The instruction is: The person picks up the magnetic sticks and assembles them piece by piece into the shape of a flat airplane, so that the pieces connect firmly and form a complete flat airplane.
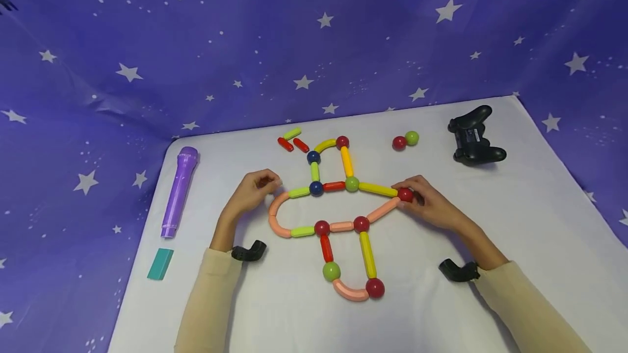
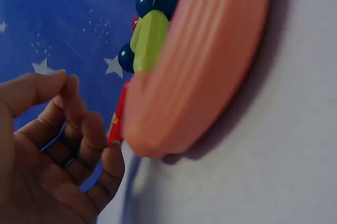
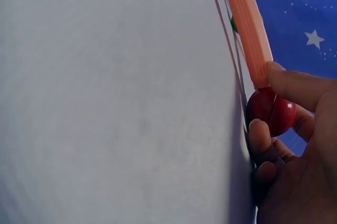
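Colourful rods and balls of a building toy lie joined into an airplane-like outline on the white table. My right hand (image 1: 432,204) has its fingers around a red ball (image 1: 405,195) at the outline's right tip. There a yellow rod (image 1: 378,189) and a salmon rod (image 1: 384,210) meet; in the right wrist view the thumb lies at the end of the salmon rod (image 3: 248,27). My left hand (image 1: 252,192), fingers loosely bent and holding nothing, hovers beside the salmon curved rods (image 1: 275,214) at the left end. Two blue balls (image 1: 316,188) sit in the upper part.
Loose short rods (image 1: 293,133) lie at the back. A loose red ball (image 1: 399,143) and green ball (image 1: 412,138) sit behind the right hand. A black game controller (image 1: 473,138) is at back right. On the left are a purple microphone (image 1: 179,192) and a teal block (image 1: 160,264).
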{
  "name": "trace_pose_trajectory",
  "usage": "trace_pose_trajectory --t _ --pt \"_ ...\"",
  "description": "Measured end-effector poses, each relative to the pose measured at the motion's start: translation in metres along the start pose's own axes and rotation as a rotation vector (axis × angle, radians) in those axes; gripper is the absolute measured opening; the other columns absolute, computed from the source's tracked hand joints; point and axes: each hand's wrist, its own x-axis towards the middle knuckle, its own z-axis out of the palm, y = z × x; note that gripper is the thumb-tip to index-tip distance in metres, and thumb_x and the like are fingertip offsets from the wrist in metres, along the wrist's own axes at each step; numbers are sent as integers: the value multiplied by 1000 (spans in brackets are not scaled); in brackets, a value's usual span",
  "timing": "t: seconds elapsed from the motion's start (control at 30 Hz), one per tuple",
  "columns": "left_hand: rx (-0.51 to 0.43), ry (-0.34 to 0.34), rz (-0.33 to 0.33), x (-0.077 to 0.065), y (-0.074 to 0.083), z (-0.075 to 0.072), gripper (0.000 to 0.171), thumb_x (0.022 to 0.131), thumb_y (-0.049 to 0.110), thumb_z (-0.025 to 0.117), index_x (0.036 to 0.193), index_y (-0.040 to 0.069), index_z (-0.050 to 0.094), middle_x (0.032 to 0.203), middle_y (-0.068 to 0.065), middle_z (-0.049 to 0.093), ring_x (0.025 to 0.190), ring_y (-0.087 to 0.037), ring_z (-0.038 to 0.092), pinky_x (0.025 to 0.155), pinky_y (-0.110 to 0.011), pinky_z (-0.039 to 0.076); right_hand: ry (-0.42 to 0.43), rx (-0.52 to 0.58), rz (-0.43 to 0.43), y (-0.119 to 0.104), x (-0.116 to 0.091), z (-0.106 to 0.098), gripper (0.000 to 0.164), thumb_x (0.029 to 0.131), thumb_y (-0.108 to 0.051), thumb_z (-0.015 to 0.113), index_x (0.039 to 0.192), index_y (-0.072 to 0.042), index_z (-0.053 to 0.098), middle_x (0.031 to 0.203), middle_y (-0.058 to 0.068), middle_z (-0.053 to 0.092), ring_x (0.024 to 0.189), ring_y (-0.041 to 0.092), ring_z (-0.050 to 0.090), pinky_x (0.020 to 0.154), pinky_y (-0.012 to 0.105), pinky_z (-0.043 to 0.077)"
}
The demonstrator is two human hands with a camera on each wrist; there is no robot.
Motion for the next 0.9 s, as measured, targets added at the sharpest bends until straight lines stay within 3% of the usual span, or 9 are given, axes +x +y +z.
trace_pose_trajectory --t 0.1,0.2,0.3,0.4,0.53,0.67,0.77,0.9 --pt "-150 9 -32 -3 -20 -5 18 98 10 56 99 -6 64 83 -26 58 72 -29 54 60 -28 43 -32 5 7 -3 9 7 42 92 -26 69 132 -19 59 125 9 46 110 24 45 86 19 43" --pt "-313 56 -1 -8 -33 -7 20 97 3 49 86 -13 55 69 -23 46 62 -29 41 54 -29 36 -39 -12 9 -5 15 12 42 91 -26 70 132 -20 59 125 8 47 110 24 46 87 22 44" --pt "-487 97 85 -1 -38 -6 30 97 -2 41 69 -10 38 60 -15 28 57 -30 27 53 -32 28 -13 -30 7 -5 11 10 43 91 -23 71 132 -19 59 124 8 48 109 23 47 87 18 44" --pt "-612 73 149 12 -40 -1 38 98 -3 37 62 0 27 58 -11 20 56 -29 20 55 -34 26 23 -46 19 -4 2 6 44 90 -21 71 132 -18 59 124 8 49 110 22 47 87 11 42" --pt "-670 59 173 14 -38 1 40 97 -2 38 60 7 26 56 -7 19 54 -25 19 55 -33 28 26 -64 26 -4 -3 3 45 91 -24 71 133 -19 58 125 6 49 109 19 46 88 9 40" --pt "-681 75 186 14 -39 2 40 96 -1 39 59 10 26 56 -5 19 53 -23 19 55 -31 28 58 -165 -39 -10 6 -5 44 90 -22 72 131 -13 60 115 8 52 91 17 47 73 16 44" --pt "-689 85 185 13 -42 1 41 96 -1 38 59 13 27 56 -4 19 54 -22 19 56 -30 29 118 -250 -102 -28 27 -15 40 89 -17 72 126 -8 62 108 10 54 82 18 48 66 25 45" --pt "-695 98 178 14 -43 2 42 96 -2 37 58 15 28 56 -4 19 54 -22 19 56 -30 29 106 -277 -170 -67 72 -20 35 92 -16 68 125 -10 62 112 12 58 93 25 54 79 41 50"
